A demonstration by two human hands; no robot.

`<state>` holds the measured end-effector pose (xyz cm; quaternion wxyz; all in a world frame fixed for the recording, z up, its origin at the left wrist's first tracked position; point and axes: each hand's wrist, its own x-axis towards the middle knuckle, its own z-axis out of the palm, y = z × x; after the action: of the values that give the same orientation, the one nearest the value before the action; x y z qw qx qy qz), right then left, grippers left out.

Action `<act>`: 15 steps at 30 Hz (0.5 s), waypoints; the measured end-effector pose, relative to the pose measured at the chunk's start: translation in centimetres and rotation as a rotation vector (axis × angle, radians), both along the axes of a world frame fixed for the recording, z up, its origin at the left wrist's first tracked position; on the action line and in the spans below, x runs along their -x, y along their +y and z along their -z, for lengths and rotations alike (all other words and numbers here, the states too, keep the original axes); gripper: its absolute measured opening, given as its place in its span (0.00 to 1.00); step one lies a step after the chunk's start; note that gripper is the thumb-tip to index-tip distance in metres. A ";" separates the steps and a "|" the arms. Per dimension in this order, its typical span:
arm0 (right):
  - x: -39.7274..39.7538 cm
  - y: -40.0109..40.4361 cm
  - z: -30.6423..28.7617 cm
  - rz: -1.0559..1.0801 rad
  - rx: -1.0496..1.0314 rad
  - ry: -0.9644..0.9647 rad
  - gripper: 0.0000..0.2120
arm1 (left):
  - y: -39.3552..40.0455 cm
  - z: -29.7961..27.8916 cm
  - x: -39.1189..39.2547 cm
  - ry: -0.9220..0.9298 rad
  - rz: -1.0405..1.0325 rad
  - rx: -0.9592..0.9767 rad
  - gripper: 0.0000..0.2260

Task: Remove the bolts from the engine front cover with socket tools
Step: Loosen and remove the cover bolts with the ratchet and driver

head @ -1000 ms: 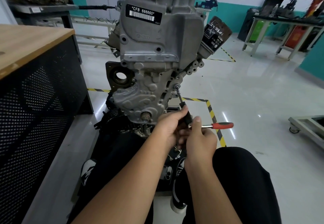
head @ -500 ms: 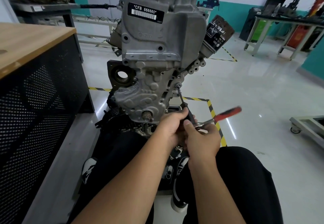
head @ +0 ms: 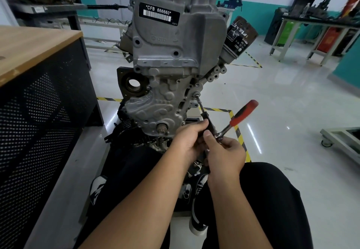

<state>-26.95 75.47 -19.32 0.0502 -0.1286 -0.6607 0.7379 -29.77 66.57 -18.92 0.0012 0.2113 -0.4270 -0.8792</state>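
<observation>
Both hands (head: 206,147) on ratchet (head: 236,119)

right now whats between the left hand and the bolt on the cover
In the head view, only the thin extension bar spans from the left hand up to the bolt.

Both forearms are bare from the bottom edge up to the wrists, with no sleeve, watch or glove showing. The left hand (head: 188,141) and right hand (head: 226,156) are bare too, with short, unpainted nails. The legs wear plain black trousers (head: 272,200). Below them sit dark shoes (head: 197,200) with white soles and pale markings, possibly lace-up sneakers, though they are partly hidden.
</observation>
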 end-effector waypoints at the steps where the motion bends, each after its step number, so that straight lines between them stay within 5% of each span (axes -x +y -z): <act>1: -0.1 0.0 0.0 0.000 0.042 -0.001 0.15 | 0.0 -0.1 0.0 -0.001 0.014 -0.006 0.04; 5: 0.0 0.0 0.1 0.022 0.154 -0.081 0.21 | 0.2 0.0 0.0 -0.007 0.045 -0.031 0.05; 9: 0.3 0.1 0.4 0.018 -0.045 -0.034 0.14 | 0.2 0.2 0.0 -0.007 -0.023 0.003 0.02; 15: 0.2 0.0 0.5 0.043 -0.001 -0.017 0.22 | 0.0 -0.1 -0.1 0.031 0.039 -0.009 0.06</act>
<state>-27.15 75.43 -19.78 0.0602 -0.1491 -0.6585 0.7352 -29.64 66.57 -18.84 -0.0104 0.1892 -0.4270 -0.8841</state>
